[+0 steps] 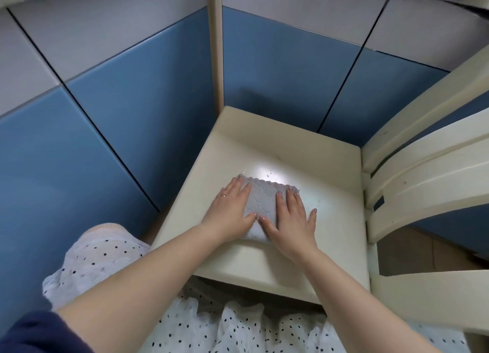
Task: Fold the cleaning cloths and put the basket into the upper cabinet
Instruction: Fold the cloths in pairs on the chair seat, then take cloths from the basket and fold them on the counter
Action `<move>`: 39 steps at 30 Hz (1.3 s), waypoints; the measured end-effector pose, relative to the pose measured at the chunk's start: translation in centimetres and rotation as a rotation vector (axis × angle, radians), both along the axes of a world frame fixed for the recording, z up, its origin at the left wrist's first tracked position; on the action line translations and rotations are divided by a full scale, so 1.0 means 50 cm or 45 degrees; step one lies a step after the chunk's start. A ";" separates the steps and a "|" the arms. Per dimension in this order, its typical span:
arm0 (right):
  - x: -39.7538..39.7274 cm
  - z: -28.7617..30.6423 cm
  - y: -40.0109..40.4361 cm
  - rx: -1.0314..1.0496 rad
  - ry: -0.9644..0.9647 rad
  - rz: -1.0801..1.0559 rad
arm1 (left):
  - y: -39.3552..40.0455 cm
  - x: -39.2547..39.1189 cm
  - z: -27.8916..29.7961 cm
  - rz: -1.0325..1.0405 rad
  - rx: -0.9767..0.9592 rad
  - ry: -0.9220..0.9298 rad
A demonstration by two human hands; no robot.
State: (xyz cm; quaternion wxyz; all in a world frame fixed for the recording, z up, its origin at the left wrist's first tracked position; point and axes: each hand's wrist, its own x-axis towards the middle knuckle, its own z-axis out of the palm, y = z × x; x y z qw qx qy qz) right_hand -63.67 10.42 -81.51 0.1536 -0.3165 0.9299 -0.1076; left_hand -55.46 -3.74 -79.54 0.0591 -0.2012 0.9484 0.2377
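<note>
Where the view begins, nearest the camera, a dark blue sleeve (39, 331) covers the upper left arm and a white skirt with black dots (238, 331) spreads below both bare forearms. Just beyond the skirt is the near edge of a cream chair seat (264, 151), and on it, toward the near side, lies the cleaning cloth (260, 203), a pale grey folded piece with a stitched pattern and a scalloped far edge. Both hands lie flat on it with straight, spread fingers, holding nothing. The left hand (230, 209) presses the cloth's left side and wears a ring on one finger; the right hand (291, 220) presses its right side, its outer fingers reaching onto the bare seat. Their thumbs nearly meet over the cloth's near half. A bright patch of light falls on the seat just past the cloth. To the right, the chair's curved cream back slats (423, 172) rise. Farther off, blue and grey floor tiles (119, 114) surround the seat, and a cream post (215, 48) stands at its far left corner.
</note>
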 end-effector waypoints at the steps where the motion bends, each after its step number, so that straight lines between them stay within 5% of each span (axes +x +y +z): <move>1: -0.004 0.007 0.005 -0.116 -0.014 -0.075 | -0.002 0.008 0.011 0.130 0.149 0.089; 4: -0.019 0.026 0.027 -0.329 -0.063 -0.409 | -0.010 0.026 0.032 0.380 0.443 0.239; 10: -0.051 0.041 0.013 -0.438 -0.346 -0.475 | -0.035 0.001 0.037 0.611 0.769 0.145; 18: -0.049 0.151 -0.022 -0.654 -1.157 -0.891 | -0.048 0.037 0.139 0.842 1.184 -0.026; 24: -0.036 0.385 -0.093 -0.671 -1.337 -0.661 | -0.075 0.114 0.332 1.133 1.405 0.145; 33: 0.079 0.761 -0.222 -0.668 -1.259 0.047 | -0.134 0.287 0.722 1.420 1.313 0.710; 39: 0.182 0.903 -0.356 -0.722 -1.208 0.293 | -0.173 0.435 0.861 1.601 1.128 0.953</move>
